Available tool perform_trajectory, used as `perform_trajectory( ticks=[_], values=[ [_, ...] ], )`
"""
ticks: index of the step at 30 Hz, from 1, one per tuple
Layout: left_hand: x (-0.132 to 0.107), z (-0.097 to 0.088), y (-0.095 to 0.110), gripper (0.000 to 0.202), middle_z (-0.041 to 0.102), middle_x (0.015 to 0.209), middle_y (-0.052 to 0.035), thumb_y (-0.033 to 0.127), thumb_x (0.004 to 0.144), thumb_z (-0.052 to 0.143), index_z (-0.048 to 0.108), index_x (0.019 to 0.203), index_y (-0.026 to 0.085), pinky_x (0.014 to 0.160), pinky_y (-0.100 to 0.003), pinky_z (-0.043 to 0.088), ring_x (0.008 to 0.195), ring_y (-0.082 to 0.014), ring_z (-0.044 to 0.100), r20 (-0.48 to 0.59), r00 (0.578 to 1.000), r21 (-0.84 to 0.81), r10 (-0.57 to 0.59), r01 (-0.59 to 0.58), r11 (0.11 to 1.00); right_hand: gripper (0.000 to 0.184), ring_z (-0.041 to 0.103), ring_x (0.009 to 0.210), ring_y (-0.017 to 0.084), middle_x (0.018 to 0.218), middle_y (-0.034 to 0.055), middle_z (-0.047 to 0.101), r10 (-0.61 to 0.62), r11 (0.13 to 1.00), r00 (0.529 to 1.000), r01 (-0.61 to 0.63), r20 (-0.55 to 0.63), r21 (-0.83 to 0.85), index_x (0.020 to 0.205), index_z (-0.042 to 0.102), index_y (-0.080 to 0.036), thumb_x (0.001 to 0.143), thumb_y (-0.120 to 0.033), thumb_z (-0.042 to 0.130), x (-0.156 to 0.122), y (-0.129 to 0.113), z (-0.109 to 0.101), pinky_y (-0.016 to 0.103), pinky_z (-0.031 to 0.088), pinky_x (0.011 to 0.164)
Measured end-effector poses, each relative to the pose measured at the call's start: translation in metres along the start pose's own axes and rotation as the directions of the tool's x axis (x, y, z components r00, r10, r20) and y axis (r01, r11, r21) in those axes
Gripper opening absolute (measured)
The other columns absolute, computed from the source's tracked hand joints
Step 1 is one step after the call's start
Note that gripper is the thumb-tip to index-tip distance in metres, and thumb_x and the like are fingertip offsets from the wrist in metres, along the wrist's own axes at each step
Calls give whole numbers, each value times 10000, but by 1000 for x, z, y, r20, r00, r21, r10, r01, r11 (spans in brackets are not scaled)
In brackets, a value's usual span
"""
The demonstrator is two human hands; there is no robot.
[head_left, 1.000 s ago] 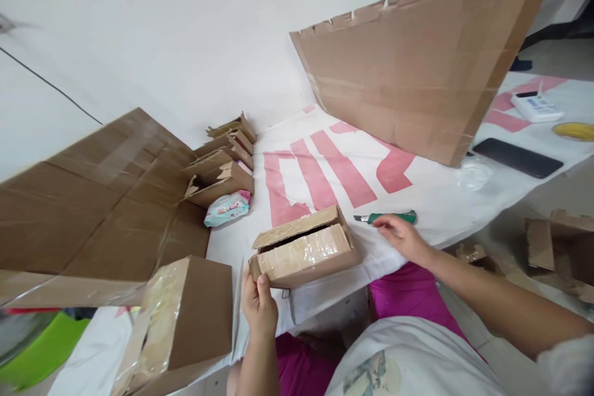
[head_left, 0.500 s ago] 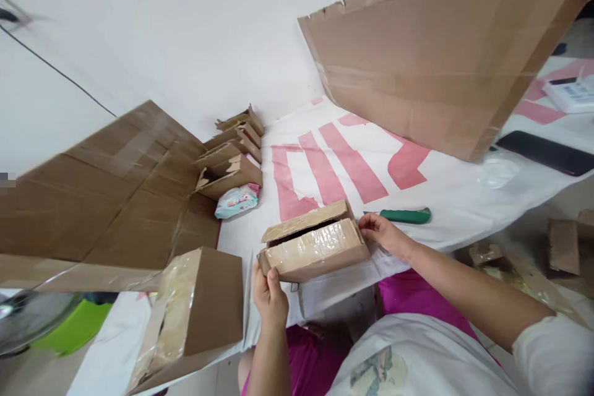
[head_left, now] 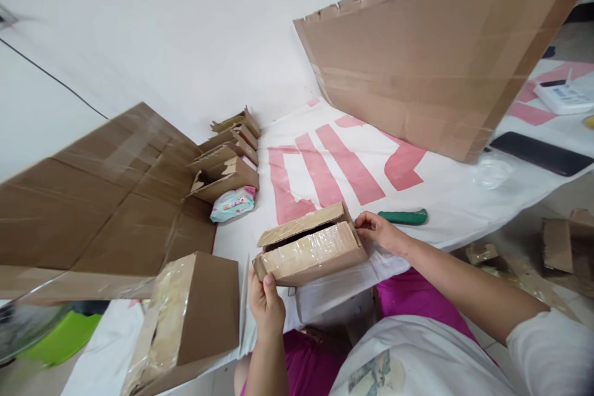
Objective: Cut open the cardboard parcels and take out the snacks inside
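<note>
A small brown cardboard box (head_left: 320,253) with shiny clear tape along its top flap lies at the table's front edge. Its top flaps stand apart, leaving a dark gap. My left hand (head_left: 266,302) grips the box's left end, thumb on the near face. At the right end, my right hand (head_left: 377,230) has its fingers closed against the box's edge flap. Just beyond that hand lies a green-handled tool (head_left: 403,216), its far-left end hidden by my fingers.
A taped cardboard box (head_left: 208,306) stands at the left front. Several open small boxes (head_left: 229,173) line up by the wall, near a wipes-like packet (head_left: 234,203). Large cardboard sheets (head_left: 417,62) stand left and right. A black phone-like slab (head_left: 541,153) lies at right.
The view has shifted slightly, so most things appear a little further left. Both hands keep their places at the box's two ends.
</note>
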State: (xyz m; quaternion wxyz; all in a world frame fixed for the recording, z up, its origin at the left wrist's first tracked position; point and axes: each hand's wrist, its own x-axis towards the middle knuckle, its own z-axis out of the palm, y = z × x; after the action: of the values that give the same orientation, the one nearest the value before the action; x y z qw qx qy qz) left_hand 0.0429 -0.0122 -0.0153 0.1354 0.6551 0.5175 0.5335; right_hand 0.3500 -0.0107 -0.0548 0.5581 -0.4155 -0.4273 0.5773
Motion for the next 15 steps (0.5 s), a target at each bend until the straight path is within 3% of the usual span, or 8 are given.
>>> perform_trajectory(
  ticks=[7, 15],
  values=[
    [0, 0, 0, 449, 633, 1287, -110, 478, 944, 478, 626, 1244, 179, 1104, -372, 409, 1251, -253, 560, -11, 1000, 17, -18, 18, 1000, 369, 488, 624, 112, 716, -40, 549, -16, 995, 1000, 17, 12, -100, 829, 536, -209, 691, -498, 720, 5, 0, -1, 272, 397, 601],
    [0, 1, 2, 448, 629, 1291, -111, 465, 948, 469, 623, 1257, 180, 1105, -381, 404, 1254, -261, 554, -10, 1000, 19, 6, -6, 1000, 207, 502, 671, 128, 710, -30, 551, -156, 945, 983, 121, -95, -305, 766, 542, -216, 767, -405, 626, 4, -2, 1, 279, 407, 643]
  ],
)
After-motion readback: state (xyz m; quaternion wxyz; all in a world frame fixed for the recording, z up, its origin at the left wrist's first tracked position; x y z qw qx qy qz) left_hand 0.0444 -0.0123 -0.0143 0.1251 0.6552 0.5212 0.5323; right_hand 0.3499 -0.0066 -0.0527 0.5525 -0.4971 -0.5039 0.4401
